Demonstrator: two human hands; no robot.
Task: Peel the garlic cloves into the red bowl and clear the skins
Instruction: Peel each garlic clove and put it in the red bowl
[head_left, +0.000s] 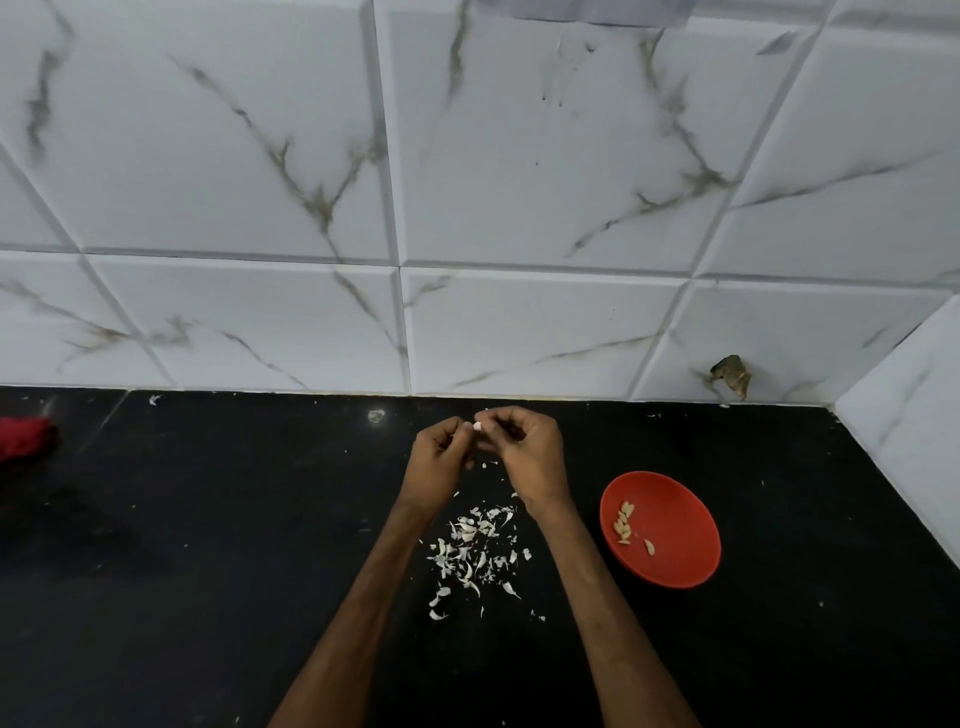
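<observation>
- I see the left hand (439, 460) and right hand (525, 452) curled together near the table's back edge, both pinching one clove (477, 426).
- I would nip the skin at the tip and strip it downward, so that it drops onto the skins (472, 556) below.
- The bowl (675, 551), right of that pile, holds several peeled cloves (623, 522).
- Black table (208, 571), white veined tile wall (249, 182), red cloth (23, 436) far left.

Of the person only two long, slender bare forearms show, the left forearm (363, 597) and the right forearm (608, 597), each unclothed to the wrist and ending in a bare left hand (439, 460) and a bare right hand (527, 452).
</observation>
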